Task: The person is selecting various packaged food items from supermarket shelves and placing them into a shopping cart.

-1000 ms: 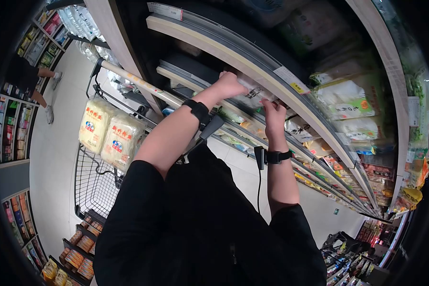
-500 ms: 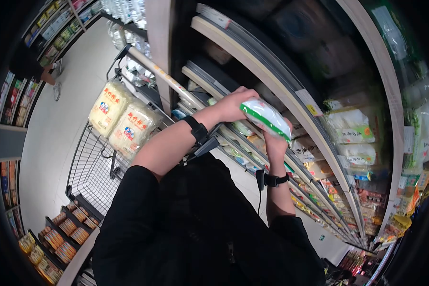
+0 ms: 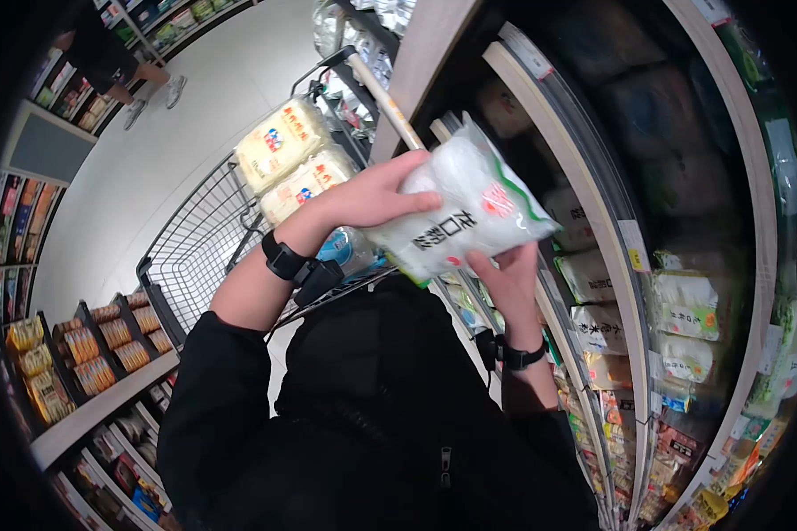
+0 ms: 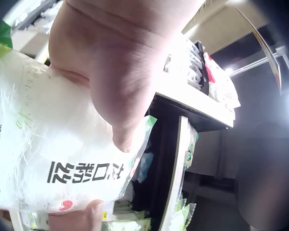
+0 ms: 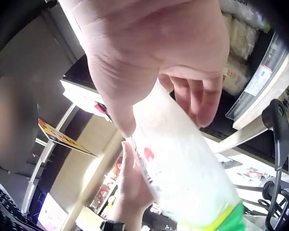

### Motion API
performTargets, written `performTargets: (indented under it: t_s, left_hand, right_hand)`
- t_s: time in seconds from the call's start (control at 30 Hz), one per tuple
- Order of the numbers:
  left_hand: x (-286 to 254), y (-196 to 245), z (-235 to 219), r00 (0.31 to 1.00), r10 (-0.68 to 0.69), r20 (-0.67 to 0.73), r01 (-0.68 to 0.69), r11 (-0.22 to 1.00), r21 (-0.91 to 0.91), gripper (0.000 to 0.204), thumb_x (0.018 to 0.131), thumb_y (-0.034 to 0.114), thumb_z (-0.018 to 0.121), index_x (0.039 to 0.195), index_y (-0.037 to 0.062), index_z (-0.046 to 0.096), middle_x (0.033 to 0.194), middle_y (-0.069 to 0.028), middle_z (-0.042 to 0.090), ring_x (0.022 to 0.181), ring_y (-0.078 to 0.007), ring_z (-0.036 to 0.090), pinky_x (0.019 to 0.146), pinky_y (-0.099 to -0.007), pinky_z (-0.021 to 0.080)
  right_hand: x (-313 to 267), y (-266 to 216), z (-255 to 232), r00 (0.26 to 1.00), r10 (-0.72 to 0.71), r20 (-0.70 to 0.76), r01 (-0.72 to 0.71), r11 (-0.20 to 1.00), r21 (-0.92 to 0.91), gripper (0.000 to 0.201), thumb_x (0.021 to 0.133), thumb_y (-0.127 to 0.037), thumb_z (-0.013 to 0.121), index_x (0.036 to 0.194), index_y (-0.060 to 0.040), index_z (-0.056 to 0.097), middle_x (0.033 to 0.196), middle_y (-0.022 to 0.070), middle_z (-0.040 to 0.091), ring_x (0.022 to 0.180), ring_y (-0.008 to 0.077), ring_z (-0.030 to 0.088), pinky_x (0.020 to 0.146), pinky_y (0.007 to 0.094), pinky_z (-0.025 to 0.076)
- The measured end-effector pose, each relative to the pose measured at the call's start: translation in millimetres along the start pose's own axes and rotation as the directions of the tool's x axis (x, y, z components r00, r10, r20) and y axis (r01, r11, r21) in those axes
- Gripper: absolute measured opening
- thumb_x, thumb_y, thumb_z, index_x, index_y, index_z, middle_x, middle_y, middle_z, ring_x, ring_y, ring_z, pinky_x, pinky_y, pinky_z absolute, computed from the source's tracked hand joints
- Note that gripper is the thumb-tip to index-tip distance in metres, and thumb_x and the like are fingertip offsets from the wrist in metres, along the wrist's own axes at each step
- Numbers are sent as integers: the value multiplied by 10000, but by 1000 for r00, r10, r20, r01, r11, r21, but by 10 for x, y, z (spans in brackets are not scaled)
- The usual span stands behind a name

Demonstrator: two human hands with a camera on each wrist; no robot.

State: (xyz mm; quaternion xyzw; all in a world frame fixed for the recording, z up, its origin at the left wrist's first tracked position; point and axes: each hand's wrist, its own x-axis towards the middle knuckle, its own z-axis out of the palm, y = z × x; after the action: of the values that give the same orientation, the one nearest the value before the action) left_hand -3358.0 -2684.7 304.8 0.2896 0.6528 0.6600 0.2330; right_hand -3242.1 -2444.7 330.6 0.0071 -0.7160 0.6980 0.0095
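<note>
A clear plastic bag of white glass noodles (image 3: pixel 469 208) with black lettering and green edging is up in front of the body, tilted, between both hands. My left hand (image 3: pixel 381 190) grips its left side, thumb lying across the printed front and the other fingers hidden behind. At the bag's lower right edge my right hand (image 3: pixel 511 279) holds on, thumb on the front; in the right wrist view its fingers (image 5: pixel 195 96) curl along the far side. The left wrist view shows the left thumb (image 4: pixel 123 110) pressed against the bag's lettered face.
To the left stands a black wire shopping cart (image 3: pixel 190 288), with two packs of pale noodles (image 3: pixel 279 146) at its handle end and a blue-marked bag (image 3: pixel 341 252) nearby. Stocked shelves (image 3: pixel 584 168) rise close on the right. Another person's legs (image 3: pixel 137 93) are at upper left.
Both hands were reaching into the shelf; they have drawn the bag of glass noodles out and towards the body, its lettered face now turned up. The view has swung towards the cart.
</note>
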Motion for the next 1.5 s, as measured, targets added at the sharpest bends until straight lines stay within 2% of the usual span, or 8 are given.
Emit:
performTargets:
  t_s: [0.1,0.17,0.37,0.63,0.8,1.07,1.17,1.5]
  left_hand:
    - [-157,-153,-126,992,-124,3,124,990,-69,578,995,397,660,1381,-2,499,1245,-112,650,1147,-183,618,975,-341,499]
    - [-392,-303,-225,965,-259,-31,259,966,7,601,993,451,648,1354,-13,523,1218,-132,666,1142,-200,626,977,-349,497]
    - [-575,-616,-203,893,-451,2,436,865,248,601,978,478,659,1337,17,515,1203,-153,668,1140,-216,628,966,-356,492]
    - [-659,-960,16,869,-491,-56,493,853,171,578,981,486,641,1336,43,528,1146,-151,691,1081,-252,660,937,-385,501]
    - [-856,-771,150,928,-300,-222,373,776,509,554,919,313,716,1367,28,560,1184,-216,685,1110,-373,660,958,-433,515]
    - [-1127,-564,272,921,-355,-162,368,647,668,592,871,295,744,1366,31,554,1224,-213,640,1151,-388,623,974,-452,514]
    - [-1286,-645,352,928,-334,-166,356,660,662,640,860,318,756,1385,30,531,1295,-198,589,1196,-383,593,994,-440,505]
    - [-1373,-763,574,923,-286,-256,378,569,730,1009,732,333,873,1531,64,318,1412,-229,482,1302,-413,505,1042,-478,490]
  right_hand:
    - [199,295,-16,986,6,168,-25,993,112,733,911,-175,752,1483,-21,321,1465,152,480,1316,259,528,1093,393,458]
    - [277,453,-60,972,210,107,-233,924,303,643,956,-147,697,1474,-53,329,1387,142,538,1198,214,601,993,380,524]
    - [381,720,109,819,423,389,-419,903,-98,655,935,-160,754,1481,-70,404,1210,135,646,1087,151,637,871,296,531]
    - [271,859,142,792,528,306,-498,849,-177,645,947,-172,745,1469,-13,401,1098,124,693,980,140,672,804,282,541]
    - [201,834,221,783,550,290,-513,835,-198,556,958,-220,730,1395,-6,461,1009,107,709,894,135,685,731,273,538]
    - [343,875,298,801,540,258,-446,827,-343,448,984,-283,696,1318,-21,551,1046,109,708,873,135,694,735,270,549]
    - [390,825,408,706,653,276,-582,756,-299,487,982,-304,698,1343,-23,533,1075,117,705,892,157,701,739,292,565]
    - [445,954,367,717,620,319,-578,784,-225,574,970,-251,706,1433,-34,445,1061,113,701,941,162,697,735,299,573]
